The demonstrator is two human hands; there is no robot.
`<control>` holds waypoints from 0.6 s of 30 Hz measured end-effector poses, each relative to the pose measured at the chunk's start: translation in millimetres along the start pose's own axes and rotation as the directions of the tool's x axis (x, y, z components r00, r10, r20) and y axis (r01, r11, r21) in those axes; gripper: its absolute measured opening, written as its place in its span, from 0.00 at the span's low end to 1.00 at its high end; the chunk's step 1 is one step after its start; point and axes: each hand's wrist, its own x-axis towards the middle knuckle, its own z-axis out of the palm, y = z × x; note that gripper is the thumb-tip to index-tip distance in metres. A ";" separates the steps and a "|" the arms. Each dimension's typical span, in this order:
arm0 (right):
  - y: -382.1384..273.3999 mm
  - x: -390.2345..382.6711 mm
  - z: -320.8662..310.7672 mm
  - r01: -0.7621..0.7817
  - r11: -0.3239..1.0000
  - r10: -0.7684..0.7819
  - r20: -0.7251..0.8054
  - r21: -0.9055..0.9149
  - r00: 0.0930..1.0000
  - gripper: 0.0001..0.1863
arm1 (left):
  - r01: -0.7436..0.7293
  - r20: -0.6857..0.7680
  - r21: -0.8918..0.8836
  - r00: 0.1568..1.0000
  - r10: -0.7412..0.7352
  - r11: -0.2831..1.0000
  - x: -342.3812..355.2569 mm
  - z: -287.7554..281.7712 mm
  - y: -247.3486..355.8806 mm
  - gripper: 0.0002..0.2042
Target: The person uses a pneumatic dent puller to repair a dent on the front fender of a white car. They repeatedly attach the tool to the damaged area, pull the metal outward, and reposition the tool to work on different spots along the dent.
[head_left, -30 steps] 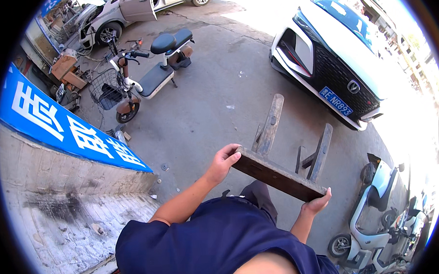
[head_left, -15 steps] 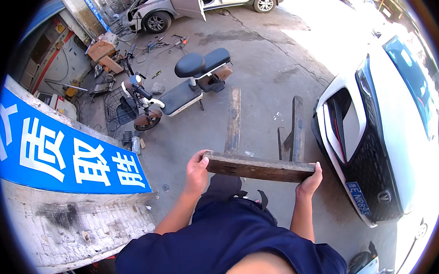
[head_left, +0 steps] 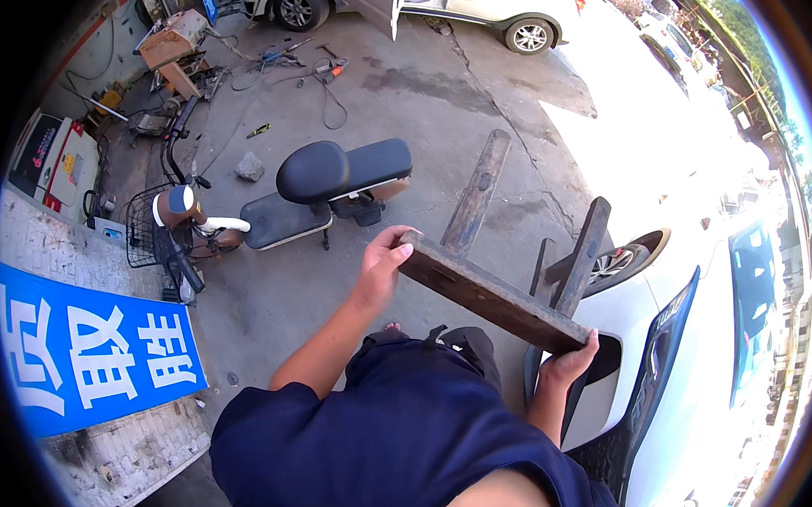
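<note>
A worn dark wooden bench point(head_left: 488, 291) hangs in front of my body, its board crosswise and tilted down to the right, its legs point(head_left: 475, 188) sticking out away from me. My left hand point(head_left: 380, 270) grips the left end of the board, thumb on top. The right end is held in my right hand point(head_left: 569, 359), fingers wrapped round its edge. Beside the right-hand legs is the bumper and wheel area of a white car point(head_left: 678, 351).
An electric scooter point(head_left: 284, 217) stands ahead-left. A blue sign point(head_left: 105, 344) is on a pale wall at left. A silver car point(head_left: 460, 10) with an open door is at the far end, with tools, cables point(head_left: 328, 73) and a rock point(head_left: 249, 167) on the concrete.
I have moved forward with the bench still held: the scooter and left-side sign sit closer or lower, and the white car has slid down along my right. The bench has tilted lower at its right end.
</note>
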 end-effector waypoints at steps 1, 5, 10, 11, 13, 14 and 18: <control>1.7 25.2 20.8 0.022 1.000 -0.022 -0.033 0.015 0.999 0.17 | 0.020 0.009 0.011 1.000 -0.020 1.000 30.4 7.5 -5.6 0.18; 24.5 123.5 76.4 -0.068 0.994 0.081 -0.165 0.083 0.983 0.18 | 0.038 -0.011 0.027 0.999 -0.038 0.999 138.5 24.2 -42.2 0.18; 77.3 279.2 180.0 -0.181 0.982 0.183 -0.064 0.045 0.981 0.17 | -0.023 -0.179 0.082 0.983 0.038 0.996 290.2 18.5 -80.0 0.17; 91.5 313.1 220.8 -0.195 0.980 0.197 -0.069 0.042 0.978 0.17 | -0.047 -0.219 0.113 0.973 0.071 0.993 322.4 20.3 -77.4 0.16; 93.0 362.1 283.6 -0.275 0.961 0.275 0.017 -0.007 0.961 0.17 | -0.067 -0.328 0.115 0.939 0.101 0.991 364.4 30.3 -67.5 0.16; 100.5 389.5 314.9 -0.325 0.946 0.324 0.108 -0.008 0.940 0.17 | -0.095 -0.377 0.122 0.916 0.134 0.988 386.8 30.1 -61.4 0.16; 137.8 465.6 446.1 -0.378 0.922 0.373 0.441 -0.082 0.816 0.15 | -0.239 -0.560 0.086 0.791 0.245 0.967 461.1 11.8 -26.7 0.17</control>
